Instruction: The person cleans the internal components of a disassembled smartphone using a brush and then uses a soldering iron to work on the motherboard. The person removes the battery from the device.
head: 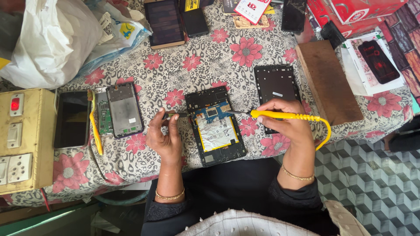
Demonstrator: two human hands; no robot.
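An opened tablet lies face down on the flowered cloth, its blue circuit board and silver battery exposed. My right hand grips a yellow-handled soldering iron, whose tip rests on the blue board near the tablet's top. My left hand pinches a thin dark tool that points toward the tablet's left edge.
A black tablet back frame lies behind my right hand, beside a wooden board. On the left are an opened phone, a black phone and a cream switch box. White bags, more phones and red boxes line the far edge.
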